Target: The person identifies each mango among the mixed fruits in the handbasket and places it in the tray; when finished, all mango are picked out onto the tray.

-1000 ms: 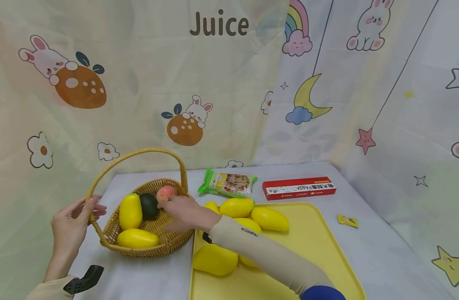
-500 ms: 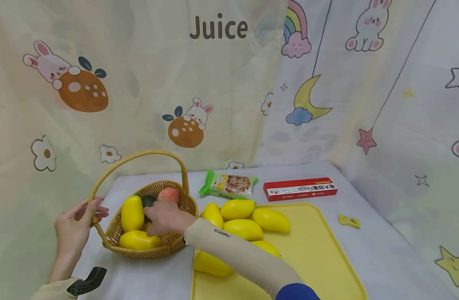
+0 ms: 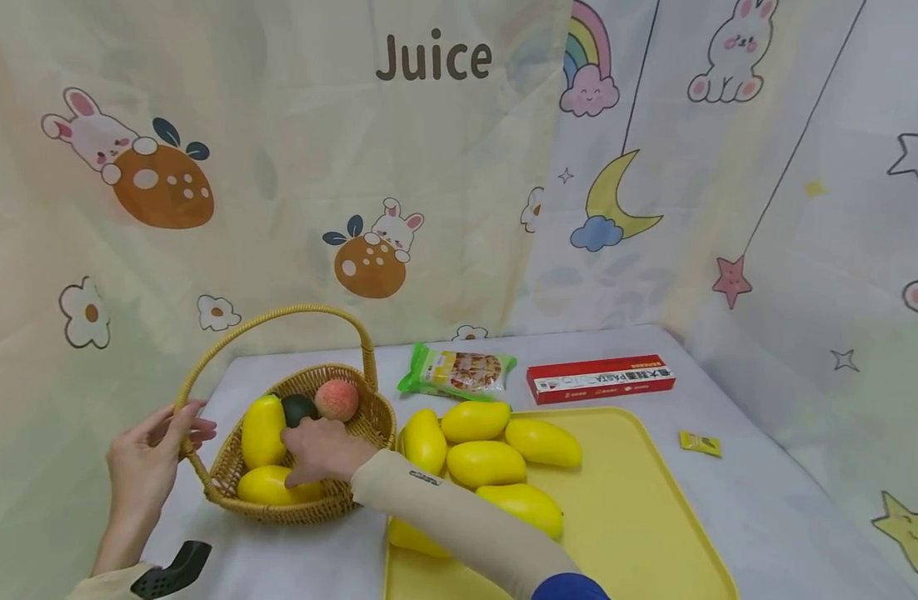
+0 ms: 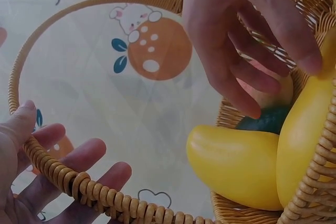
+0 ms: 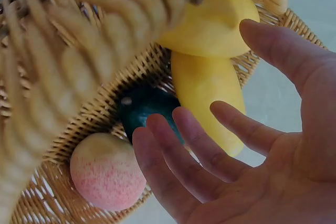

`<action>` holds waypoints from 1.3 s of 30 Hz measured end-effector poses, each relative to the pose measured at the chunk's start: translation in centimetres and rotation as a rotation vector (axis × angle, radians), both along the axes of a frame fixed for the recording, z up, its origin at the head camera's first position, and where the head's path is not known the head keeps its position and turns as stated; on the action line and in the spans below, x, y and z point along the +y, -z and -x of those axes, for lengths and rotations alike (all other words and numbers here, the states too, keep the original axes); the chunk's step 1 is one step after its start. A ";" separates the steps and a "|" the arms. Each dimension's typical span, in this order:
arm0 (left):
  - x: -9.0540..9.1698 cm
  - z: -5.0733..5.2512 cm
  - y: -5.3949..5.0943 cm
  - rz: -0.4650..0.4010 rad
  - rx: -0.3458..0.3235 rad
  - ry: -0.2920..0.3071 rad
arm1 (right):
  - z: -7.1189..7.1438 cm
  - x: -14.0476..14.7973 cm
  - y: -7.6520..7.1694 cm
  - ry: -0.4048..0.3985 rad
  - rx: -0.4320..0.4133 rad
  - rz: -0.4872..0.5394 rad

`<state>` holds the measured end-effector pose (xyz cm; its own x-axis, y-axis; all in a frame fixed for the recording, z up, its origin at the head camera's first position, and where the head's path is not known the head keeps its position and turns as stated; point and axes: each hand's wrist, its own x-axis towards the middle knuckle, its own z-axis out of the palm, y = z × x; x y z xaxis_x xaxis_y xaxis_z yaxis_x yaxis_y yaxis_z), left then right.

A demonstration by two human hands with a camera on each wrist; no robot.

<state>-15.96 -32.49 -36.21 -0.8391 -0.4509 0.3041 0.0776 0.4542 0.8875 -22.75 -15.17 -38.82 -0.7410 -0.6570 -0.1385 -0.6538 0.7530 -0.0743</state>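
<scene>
A wicker basket (image 3: 390, 425) stands on the left of the table. My left hand (image 3: 138, 471) holds its arched handle (image 3: 301, 308) low on the left side, thumb and fingers around the cane. Inside lie a peach (image 3: 336, 401), a dark green avocado (image 3: 297, 407) and two yellow mangoes, one along the left wall (image 3: 262, 433) and one at the front (image 3: 267, 486). Over the basket is my right hand (image 3: 327, 450), its fingers loosely spread with nothing between them in the right wrist view. Its thumb is close to the front mango; contact is unclear.
Right of the basket, a yellow tray (image 3: 624, 500) bears several mangoes (image 3: 486, 463), some partly behind my right sleeve. A green-edged food packet (image 3: 462, 371) and a red pasta box (image 3: 601, 379) lie behind it. One small yellow sachet (image 3: 700, 443) lies at the right.
My right hand has left the peach at the back of the basket and moved forward and left, towards the front mango. The left hand keeps hold of the handle.
</scene>
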 end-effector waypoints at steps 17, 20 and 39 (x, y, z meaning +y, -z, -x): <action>0.2 0.1 0.0 0.022 -0.018 -0.001 | -1.0 -2.0 1.1 0.006 -0.023 -0.016; 0.1 0.1 0.0 0.019 -0.020 -0.001 | -1.0 -2.3 1.3 0.019 -0.025 -0.018; -0.2 0.2 0.1 0.022 -0.023 -0.010 | -0.9 -2.2 3.0 0.044 -0.072 -0.017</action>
<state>-16.12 -32.66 -36.30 -0.8415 -0.4529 0.2946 0.0521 0.4746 0.8786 -21.85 -17.33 -41.84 -0.7572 -0.6208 -0.2032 -0.6131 0.7828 -0.1066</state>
